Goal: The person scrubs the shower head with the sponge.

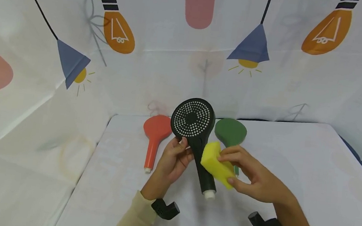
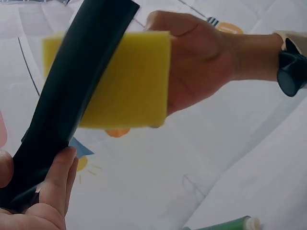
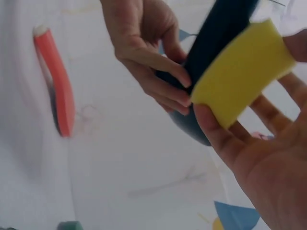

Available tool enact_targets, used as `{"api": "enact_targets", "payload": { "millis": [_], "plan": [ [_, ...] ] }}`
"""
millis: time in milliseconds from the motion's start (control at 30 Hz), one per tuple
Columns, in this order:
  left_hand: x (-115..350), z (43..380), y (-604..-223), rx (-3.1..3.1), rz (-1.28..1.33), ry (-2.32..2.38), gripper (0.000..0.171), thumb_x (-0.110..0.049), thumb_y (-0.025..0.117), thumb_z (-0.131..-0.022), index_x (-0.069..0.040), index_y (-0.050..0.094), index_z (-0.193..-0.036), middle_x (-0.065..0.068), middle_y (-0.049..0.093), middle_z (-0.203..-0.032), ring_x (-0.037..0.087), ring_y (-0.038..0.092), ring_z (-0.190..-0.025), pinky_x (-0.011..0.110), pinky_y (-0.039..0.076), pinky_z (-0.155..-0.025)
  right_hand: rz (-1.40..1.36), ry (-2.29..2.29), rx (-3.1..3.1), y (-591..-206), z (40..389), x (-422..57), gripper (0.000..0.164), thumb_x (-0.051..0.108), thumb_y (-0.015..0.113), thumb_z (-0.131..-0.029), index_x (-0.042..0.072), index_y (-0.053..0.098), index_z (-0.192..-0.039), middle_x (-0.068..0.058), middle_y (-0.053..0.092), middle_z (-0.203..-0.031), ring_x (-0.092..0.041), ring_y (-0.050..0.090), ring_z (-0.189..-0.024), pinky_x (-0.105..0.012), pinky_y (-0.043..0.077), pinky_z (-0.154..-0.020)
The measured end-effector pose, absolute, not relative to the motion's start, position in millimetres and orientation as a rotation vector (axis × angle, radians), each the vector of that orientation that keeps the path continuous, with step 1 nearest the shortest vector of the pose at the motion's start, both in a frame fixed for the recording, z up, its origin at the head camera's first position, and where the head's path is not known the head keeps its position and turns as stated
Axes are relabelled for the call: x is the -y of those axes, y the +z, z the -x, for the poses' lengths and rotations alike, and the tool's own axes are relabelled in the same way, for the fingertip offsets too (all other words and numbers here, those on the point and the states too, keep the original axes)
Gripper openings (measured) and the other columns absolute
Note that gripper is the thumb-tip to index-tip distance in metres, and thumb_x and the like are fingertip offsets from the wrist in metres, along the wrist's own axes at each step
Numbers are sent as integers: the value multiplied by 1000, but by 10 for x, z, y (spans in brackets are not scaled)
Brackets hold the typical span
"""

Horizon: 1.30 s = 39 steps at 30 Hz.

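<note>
A black shower head [image 1: 193, 118] with pale nozzle dots is held up over the white table, its handle slanting down to a white threaded end. My left hand [image 1: 175, 160] grips it where the handle meets the head. Between the fingers and thumb of my right hand [image 1: 257, 176] is a yellow sponge [image 1: 216, 164]. The sponge lies against the right side of the black handle [image 2: 72, 81]. In the right wrist view the sponge [image 3: 244, 72] also meets the handle near the left fingertips.
On the table [image 1: 294, 169], a red shower head [image 1: 155, 136] lies to the left and a green shower head [image 1: 231, 131] to the right, partly hidden by the sponge and right hand. Behind stands a white cloth backdrop [image 1: 158, 74] printed with lamps and bulbs.
</note>
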State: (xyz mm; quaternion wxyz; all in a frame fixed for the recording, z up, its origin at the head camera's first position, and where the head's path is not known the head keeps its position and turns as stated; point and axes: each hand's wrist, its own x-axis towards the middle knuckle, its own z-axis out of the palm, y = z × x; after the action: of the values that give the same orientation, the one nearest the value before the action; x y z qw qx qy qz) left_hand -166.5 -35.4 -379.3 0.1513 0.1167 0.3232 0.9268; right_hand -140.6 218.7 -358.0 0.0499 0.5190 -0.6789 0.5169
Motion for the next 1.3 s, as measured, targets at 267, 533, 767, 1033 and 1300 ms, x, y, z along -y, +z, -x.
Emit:
{"api": "enact_targets", "payload": {
  "millis": [267, 533, 767, 1033, 1300],
  "plan": [
    [351, 1690, -3784, -946, -427, 2670, 34, -20, 42, -108, -11, 40, -140, 5, 63, -127, 26, 71, -109, 36, 56, -95, -1949, 1357, 2037, -3476, 1338, -2404, 58, -5, 68, -82, 6, 52, -136, -12, 47, -132, -19, 47, -121, -24, 48, -99],
    [379, 1697, -3789, -884, -578, 2645, 48, -29, 35, -109, -24, 27, -156, 6, 55, -140, 30, 69, -112, 49, 54, -97, -2343, 1334, 1743, -3385, 1310, -2359, 46, 16, 56, -98, -1, 48, -140, -19, 52, -130, -24, 53, -117, -31, 51, -88],
    [367, 1713, -3862, -793, -611, 2523, 50, -43, 31, -108, -22, 31, -154, 8, 60, -133, 23, 70, -101, 37, 57, -93, -1946, 1531, 1939, -3427, 1325, -2442, 62, -8, 62, -86, -7, 42, -144, -16, 46, -142, -22, 46, -128, -25, 45, -106],
    [325, 1711, -3859, -771, -582, 2441, 49, -47, 28, -107, -20, 37, -146, 12, 63, -124, 18, 64, -91, 27, 56, -87, -1412, 1528, 1993, -3450, 1330, -2338, 68, -22, 64, -74, -12, 44, -138, -18, 47, -135, -18, 51, -118, -18, 47, -100],
    [239, 1659, -3903, -899, -505, 2449, 45, -34, 26, -110, -37, 21, -155, 11, 57, -117, 17, 57, -87, 25, 52, -83, -1052, 1191, 2017, -3512, 1334, -2115, 48, 19, 70, -92, -3, 55, -133, -22, 49, -135, -17, 49, -123, -11, 44, -102]
  ]
}}
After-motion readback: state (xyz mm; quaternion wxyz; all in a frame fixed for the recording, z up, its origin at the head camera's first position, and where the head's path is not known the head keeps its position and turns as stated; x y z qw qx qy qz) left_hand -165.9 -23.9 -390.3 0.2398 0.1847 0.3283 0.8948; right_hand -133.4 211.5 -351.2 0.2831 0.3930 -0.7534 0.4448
